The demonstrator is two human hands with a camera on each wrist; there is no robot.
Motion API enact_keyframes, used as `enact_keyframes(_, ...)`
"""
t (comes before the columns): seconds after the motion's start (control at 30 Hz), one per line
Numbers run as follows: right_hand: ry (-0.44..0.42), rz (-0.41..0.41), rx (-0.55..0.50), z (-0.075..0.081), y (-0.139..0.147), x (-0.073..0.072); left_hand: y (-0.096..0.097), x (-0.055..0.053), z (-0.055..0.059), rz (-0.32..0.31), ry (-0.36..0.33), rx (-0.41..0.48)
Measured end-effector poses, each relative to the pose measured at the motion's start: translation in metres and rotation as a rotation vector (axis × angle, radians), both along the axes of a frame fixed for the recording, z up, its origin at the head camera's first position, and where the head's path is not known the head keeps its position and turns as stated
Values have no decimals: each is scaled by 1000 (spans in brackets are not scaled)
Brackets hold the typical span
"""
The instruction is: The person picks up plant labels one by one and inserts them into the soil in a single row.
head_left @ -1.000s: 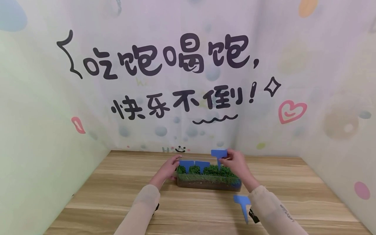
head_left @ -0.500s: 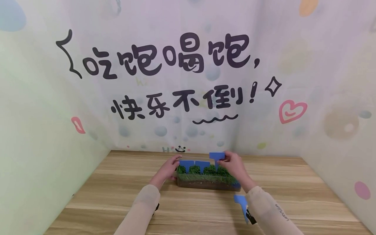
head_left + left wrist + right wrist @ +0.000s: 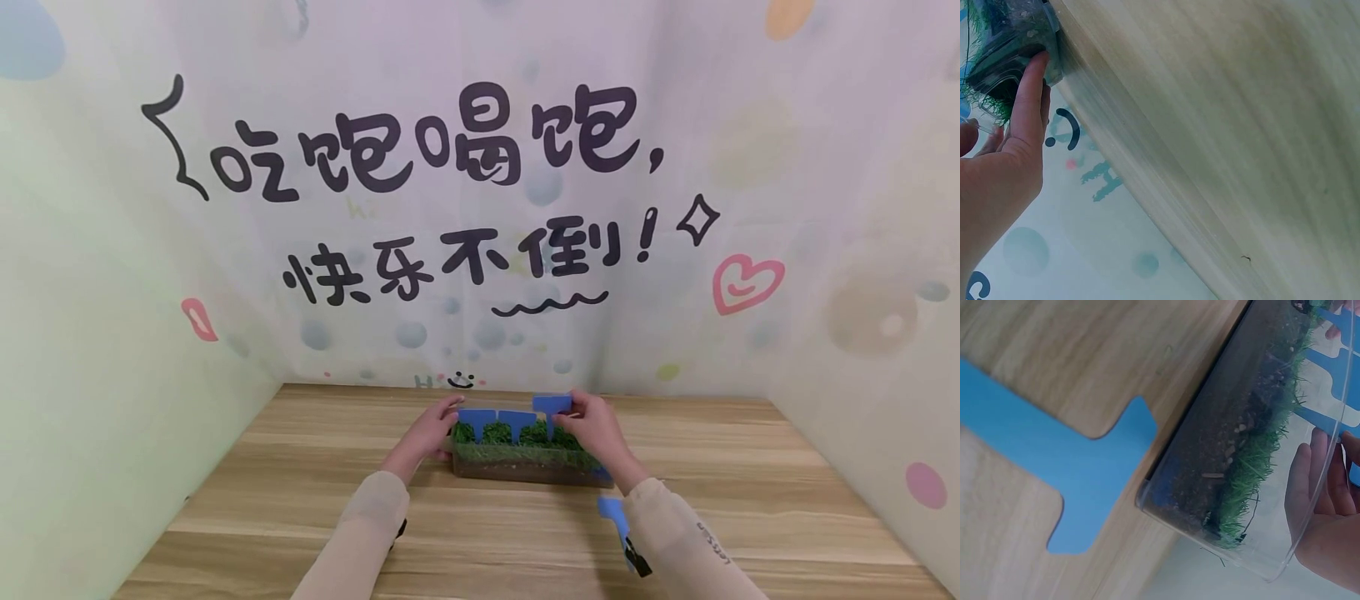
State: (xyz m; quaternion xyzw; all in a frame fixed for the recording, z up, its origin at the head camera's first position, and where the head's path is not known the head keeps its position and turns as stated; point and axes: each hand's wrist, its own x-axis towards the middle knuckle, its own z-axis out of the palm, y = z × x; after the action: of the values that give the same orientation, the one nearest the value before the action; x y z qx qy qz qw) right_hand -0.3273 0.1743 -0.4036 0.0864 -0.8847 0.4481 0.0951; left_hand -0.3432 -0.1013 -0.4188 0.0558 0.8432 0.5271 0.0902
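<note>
A clear planter box [image 3: 525, 475] of dark soil and green grass [image 3: 495, 433] stands on the table. My left hand [image 3: 429, 429] holds its left end, one finger [image 3: 1027, 103] lying along the end wall in the left wrist view. Over the grass, my right hand [image 3: 598, 429] pinches a blue T-shaped plant label [image 3: 552, 404], stem down among the blades. To its left, a first blue label [image 3: 476, 415] and a second blue label [image 3: 517, 418] stand upright in the grass, lower than the pinched one.
Another blue plant label [image 3: 1100, 459] lies on the wooden table [image 3: 300, 492] in front of the box's right end, partly covered by my right sleeve [image 3: 675, 533] in the head view. A printed cloth wall [image 3: 375, 350] rises behind the table.
My right hand has moved down and slightly left with the pinched label, which now sits lower in the grass. The left hand keeps its place on the box.
</note>
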Motion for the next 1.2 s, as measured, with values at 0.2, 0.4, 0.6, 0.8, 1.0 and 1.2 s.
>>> enact_keyframes(0.2, -6, -9, -11, -4, 1, 0, 1, 0, 0, 5, -1, -1)
enact_keyframes(0.4, -1, -16, -4, -5, 2, -1, 1, 1, 0, 9, 0, -5)
enact_keyframes(0.6, 0, -21, 26, -2, 5, 1, 1, 1, 0, 10, -3, -6)
enact_keyframes(0.8, 11, -29, 113, -1, 7, 4, 0, -2, -1, 5, -19, 16)
enact_keyframes(1.0, 23, -27, 156, -2, 6, 5, 0, -2, -1, 6, -18, 10)
enact_keyframes(1.2, 23, -31, 182, -5, 6, 3, 1, -2, -1, 4, -24, 12)
